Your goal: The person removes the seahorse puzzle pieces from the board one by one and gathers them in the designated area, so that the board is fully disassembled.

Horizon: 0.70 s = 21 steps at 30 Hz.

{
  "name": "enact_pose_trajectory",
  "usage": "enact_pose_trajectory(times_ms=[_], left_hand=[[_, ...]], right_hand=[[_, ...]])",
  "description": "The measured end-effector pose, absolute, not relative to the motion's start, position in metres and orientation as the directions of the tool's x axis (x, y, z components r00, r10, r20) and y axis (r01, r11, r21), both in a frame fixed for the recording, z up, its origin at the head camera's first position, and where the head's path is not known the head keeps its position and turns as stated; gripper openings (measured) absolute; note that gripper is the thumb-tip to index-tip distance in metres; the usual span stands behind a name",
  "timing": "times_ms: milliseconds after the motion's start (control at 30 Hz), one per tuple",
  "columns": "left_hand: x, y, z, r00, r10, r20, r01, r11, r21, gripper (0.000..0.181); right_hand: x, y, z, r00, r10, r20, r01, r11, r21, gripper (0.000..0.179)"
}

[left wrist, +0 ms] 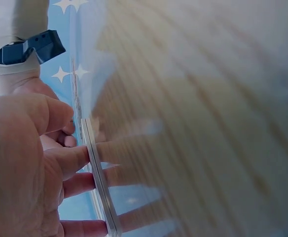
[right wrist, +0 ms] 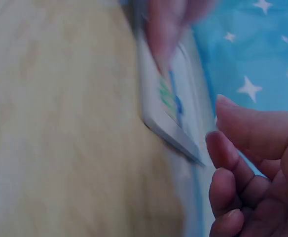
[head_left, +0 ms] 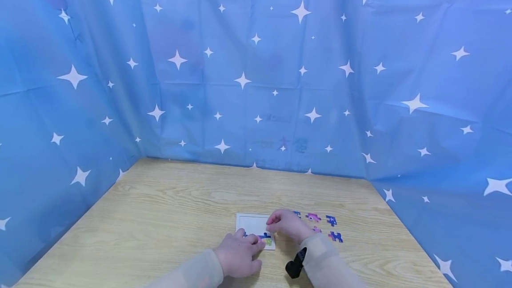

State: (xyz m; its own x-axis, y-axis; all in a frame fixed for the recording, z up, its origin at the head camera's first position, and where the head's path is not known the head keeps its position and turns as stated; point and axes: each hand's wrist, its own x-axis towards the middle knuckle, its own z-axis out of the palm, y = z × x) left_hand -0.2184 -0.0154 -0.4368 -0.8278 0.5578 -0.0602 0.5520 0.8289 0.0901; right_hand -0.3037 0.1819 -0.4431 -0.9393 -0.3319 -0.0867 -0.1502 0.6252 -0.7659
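A white puzzle tray (head_left: 251, 222) lies on the table. Several joined puzzle pieces (head_left: 265, 236), blue, pink and yellow-green, fill its near part. My left hand (head_left: 242, 252) rests over the near left of the tray, fingertips touching the pieces and the rim; in the left wrist view its fingers (left wrist: 75, 160) reach the tray's edge. Over the tray's right side hovers my right hand (head_left: 290, 226). In the right wrist view its thumb (right wrist: 257, 128) and loosely bent fingers stand slightly apart, with no piece visible between them. The hands hide part of the tray.
Right of the tray lie several loose puzzle pieces, among them a pink one (head_left: 313, 217), a blue one (head_left: 331, 220) and a blue-red one (head_left: 335, 237). A black camera (head_left: 296, 263) sits on my right wrist. A star-patterned blue curtain (head_left: 256, 66) encloses the wooden table (head_left: 180, 199).
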Motion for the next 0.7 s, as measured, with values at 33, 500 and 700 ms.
enact_pose_trajectory(times_ms=[33, 500, 700], left_hand=[[-0.218, -0.015, -0.437, -0.828, 0.558, -0.06, 0.552, 0.829, 0.091, 0.053], [-0.214, -0.024, -0.435, -0.814, 0.578, -0.059, 0.569, 0.814, 0.121, 0.055], [-0.211, -0.037, -0.437, -0.78, 0.624, -0.034, 0.616, 0.777, 0.129, 0.057]], right_hand=[[-0.303, 0.179, -0.445, -0.936, -0.339, -0.094, -0.154, 0.634, -0.758, 0.011], [-0.297, 0.166, -0.448, -0.939, -0.324, -0.113, -0.147, 0.676, -0.722, 0.015], [-0.296, 0.165, -0.447, -0.941, -0.32, -0.112, -0.148, 0.685, -0.714, 0.016]])
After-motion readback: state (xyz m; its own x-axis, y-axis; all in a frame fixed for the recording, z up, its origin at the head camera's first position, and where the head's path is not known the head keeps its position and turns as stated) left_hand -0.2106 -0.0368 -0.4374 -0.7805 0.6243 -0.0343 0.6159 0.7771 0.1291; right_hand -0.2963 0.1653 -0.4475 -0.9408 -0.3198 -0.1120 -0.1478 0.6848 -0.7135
